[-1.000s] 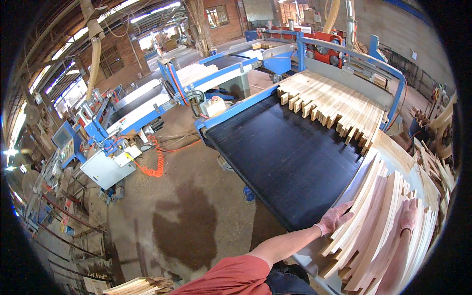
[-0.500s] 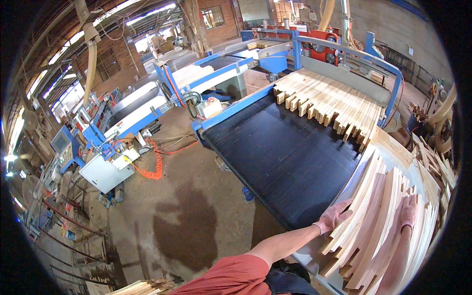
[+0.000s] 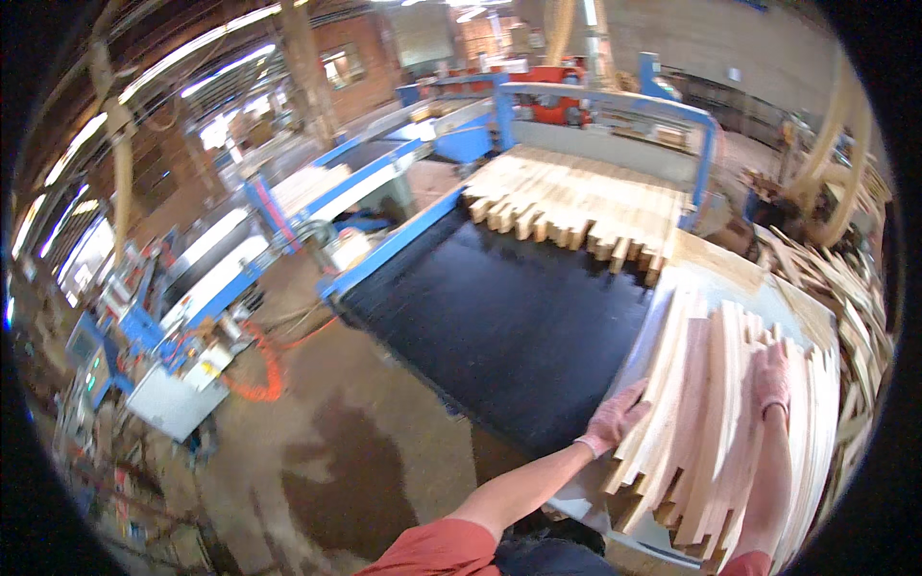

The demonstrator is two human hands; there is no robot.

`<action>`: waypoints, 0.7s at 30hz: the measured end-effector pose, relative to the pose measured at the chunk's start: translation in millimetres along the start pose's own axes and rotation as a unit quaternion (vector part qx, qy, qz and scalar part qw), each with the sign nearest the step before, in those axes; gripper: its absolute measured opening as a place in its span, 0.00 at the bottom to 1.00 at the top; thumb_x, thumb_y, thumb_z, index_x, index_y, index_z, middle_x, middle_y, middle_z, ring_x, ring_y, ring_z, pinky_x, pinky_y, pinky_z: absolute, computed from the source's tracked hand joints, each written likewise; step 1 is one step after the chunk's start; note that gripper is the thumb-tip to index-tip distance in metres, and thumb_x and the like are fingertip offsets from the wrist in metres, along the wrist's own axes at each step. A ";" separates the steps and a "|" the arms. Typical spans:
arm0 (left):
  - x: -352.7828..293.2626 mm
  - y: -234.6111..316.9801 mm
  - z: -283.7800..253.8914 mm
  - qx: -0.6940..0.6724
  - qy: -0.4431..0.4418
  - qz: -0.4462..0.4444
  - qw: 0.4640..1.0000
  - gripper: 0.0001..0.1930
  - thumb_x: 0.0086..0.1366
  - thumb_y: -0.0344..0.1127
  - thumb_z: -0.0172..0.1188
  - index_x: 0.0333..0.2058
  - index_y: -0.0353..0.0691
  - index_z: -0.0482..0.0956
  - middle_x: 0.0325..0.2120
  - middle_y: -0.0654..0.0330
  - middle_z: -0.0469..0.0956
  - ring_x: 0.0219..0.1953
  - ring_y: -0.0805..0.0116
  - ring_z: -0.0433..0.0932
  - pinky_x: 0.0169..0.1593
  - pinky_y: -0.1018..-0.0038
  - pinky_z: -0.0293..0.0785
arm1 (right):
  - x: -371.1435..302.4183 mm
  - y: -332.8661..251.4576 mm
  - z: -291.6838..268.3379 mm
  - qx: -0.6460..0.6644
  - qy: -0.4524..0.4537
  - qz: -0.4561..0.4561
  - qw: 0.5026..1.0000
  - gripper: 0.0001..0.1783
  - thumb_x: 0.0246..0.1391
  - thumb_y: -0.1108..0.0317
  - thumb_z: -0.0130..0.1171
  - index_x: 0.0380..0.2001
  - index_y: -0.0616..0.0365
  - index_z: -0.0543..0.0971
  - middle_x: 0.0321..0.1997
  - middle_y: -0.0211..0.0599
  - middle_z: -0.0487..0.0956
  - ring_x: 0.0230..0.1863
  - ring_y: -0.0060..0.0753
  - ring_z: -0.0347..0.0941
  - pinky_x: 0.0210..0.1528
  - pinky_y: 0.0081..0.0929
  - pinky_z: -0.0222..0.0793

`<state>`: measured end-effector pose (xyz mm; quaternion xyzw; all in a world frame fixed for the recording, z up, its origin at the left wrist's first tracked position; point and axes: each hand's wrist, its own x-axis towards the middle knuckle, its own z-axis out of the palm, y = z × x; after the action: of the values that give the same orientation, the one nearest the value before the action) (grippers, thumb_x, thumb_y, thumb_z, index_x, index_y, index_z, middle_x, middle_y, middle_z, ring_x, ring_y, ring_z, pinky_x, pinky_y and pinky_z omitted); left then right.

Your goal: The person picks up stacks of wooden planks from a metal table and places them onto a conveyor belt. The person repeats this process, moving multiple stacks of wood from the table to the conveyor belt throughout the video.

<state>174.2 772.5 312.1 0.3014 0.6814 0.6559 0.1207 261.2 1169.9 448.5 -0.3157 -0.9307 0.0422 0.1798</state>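
Note:
Long pale wooden strips (image 3: 706,413) lie side by side in a bundle on a grey side table (image 3: 805,312), their near ends uneven. My left hand (image 3: 617,420), in a pinkish knit glove, rests against the bundle's left edge, fingers extended along the outer strip. Further right, my right hand (image 3: 771,380), gloved alike, lies flat against the strips with its fingers pointing away from me. Left of the table runs a black conveyor belt (image 3: 509,326). Across its far end sits a row of similar wooden strips (image 3: 586,197), their near ends staggered.
A blue frame (image 3: 605,93) spans the belt's far end. At left stand a blue-and-white machine (image 3: 182,398) and a coiled orange hose (image 3: 264,374). Scrap wood (image 3: 850,322) is heaped beyond the table on the right.
The whole view has swung, so the belt and machines sit further left in the picture, with some blur. Both hands stay at the bundle, the left one's fingers slightly more bent.

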 end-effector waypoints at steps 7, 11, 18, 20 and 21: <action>-4.8 5.3 -27.2 -0.007 0.005 -0.012 1.000 0.32 0.78 0.49 0.59 0.73 0.37 0.69 0.69 0.44 0.75 0.72 0.52 0.73 0.74 0.65 0.65 | -12.5 -68.9 -19.9 0.030 -0.050 0.095 0.994 0.33 0.70 0.44 0.55 0.67 0.55 0.72 0.64 0.64 0.78 0.64 0.68 0.76 0.67 0.57 0.71; -4.2 7.2 -32.6 -0.004 -0.002 -0.010 1.000 0.31 0.78 0.47 0.60 0.74 0.39 0.69 0.68 0.45 0.76 0.71 0.53 0.75 0.72 0.66 0.68 | -14.5 -73.3 -19.2 0.025 -0.050 0.106 0.993 0.34 0.69 0.43 0.56 0.69 0.53 0.71 0.63 0.65 0.78 0.63 0.67 0.77 0.67 0.57 0.72; -1.4 -13.4 -39.1 0.023 0.011 0.010 1.000 0.31 0.78 0.47 0.61 0.73 0.38 0.71 0.69 0.44 0.75 0.71 0.52 0.75 0.73 0.65 0.67 | -19.1 -98.0 -28.7 0.046 -0.056 0.116 0.991 0.30 0.68 0.43 0.56 0.61 0.54 0.73 0.58 0.64 0.80 0.60 0.67 0.79 0.64 0.59 0.73; 3.3 -12.1 -39.2 0.010 0.018 -0.011 1.000 0.30 0.77 0.44 0.61 0.72 0.36 0.72 0.67 0.44 0.77 0.70 0.52 0.75 0.74 0.65 0.67 | -12.0 -95.1 -22.5 0.046 -0.067 0.117 0.990 0.30 0.67 0.44 0.56 0.60 0.56 0.74 0.59 0.64 0.81 0.62 0.66 0.78 0.65 0.58 0.72; 4.3 -23.0 -44.4 0.038 0.022 0.006 0.999 0.30 0.77 0.43 0.61 0.71 0.36 0.72 0.67 0.44 0.77 0.70 0.51 0.75 0.74 0.64 0.67 | -9.4 -100.8 -19.3 0.048 -0.074 0.119 0.989 0.31 0.67 0.44 0.55 0.61 0.56 0.74 0.60 0.64 0.81 0.63 0.66 0.78 0.66 0.58 0.72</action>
<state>140.1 739.4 295.8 0.2949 0.7067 0.6368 0.0898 217.3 1083.3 482.9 -0.4110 -0.8942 0.1311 0.1195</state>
